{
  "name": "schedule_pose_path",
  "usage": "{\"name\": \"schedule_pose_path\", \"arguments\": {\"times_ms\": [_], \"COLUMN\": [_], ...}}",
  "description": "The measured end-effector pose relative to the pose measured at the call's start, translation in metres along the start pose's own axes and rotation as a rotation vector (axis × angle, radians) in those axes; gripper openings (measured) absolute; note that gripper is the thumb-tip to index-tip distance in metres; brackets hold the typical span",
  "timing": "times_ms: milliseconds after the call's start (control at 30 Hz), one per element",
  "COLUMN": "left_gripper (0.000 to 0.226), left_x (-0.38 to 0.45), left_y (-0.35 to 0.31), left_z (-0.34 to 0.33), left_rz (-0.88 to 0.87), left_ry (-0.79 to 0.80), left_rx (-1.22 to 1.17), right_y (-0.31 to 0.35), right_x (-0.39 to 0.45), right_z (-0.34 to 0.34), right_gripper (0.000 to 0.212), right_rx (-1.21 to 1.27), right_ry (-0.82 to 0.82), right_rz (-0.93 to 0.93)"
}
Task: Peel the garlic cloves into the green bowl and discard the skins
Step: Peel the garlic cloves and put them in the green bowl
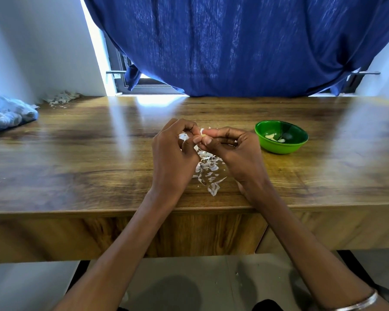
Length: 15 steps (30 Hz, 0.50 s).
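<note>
My left hand (174, 153) and my right hand (231, 149) meet above the middle of the wooden table (99, 158). Between their fingertips sits a small garlic clove (203, 134); both hands pinch it, fingers curled. Under and in front of the hands lies a scatter of white garlic skins (208, 169). To the right stands the green bowl (281, 147), with a few peeled cloves (273, 138) inside. The right hand wears a ring.
A blue plastic bag (7, 113) lies at the table's far left. A pile of old skins (62, 97) sits in the back left corner by the wall. A blue curtain (234, 46) hangs behind the table. The table's front edge runs just under my wrists.
</note>
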<state>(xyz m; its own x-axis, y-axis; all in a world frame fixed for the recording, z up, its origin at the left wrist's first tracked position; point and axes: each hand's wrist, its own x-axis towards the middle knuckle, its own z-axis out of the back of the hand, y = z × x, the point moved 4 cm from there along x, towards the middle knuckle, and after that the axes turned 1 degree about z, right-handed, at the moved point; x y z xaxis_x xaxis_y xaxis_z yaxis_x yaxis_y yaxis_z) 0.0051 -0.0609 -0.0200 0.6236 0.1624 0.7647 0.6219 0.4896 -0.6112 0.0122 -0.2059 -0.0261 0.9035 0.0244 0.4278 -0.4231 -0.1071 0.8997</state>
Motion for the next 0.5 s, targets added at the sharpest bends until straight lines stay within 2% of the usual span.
{"name": "schedule_pose_path", "arguments": {"times_ms": [167, 433, 500], "left_gripper": [0.023, 0.022, 0.027], "left_x": [0.001, 0.001, 0.001], "left_y": [0.002, -0.007, -0.010], "left_z": [-0.001, -0.004, -0.005], "left_rz": [0.016, -0.064, -0.086], "left_ry": [0.020, 0.056, 0.075], "left_rx": [0.030, 0.133, 0.141], "right_y": [0.000, -0.004, -0.004], "right_x": [0.000, 0.000, 0.000], "right_z": [0.001, 0.001, 0.001], "right_gripper": [0.015, 0.016, 0.017], "right_rx": [-0.043, 0.059, 0.088], "right_ry": [0.006, 0.010, 0.004], "right_rz": [0.000, -0.090, -0.106]}}
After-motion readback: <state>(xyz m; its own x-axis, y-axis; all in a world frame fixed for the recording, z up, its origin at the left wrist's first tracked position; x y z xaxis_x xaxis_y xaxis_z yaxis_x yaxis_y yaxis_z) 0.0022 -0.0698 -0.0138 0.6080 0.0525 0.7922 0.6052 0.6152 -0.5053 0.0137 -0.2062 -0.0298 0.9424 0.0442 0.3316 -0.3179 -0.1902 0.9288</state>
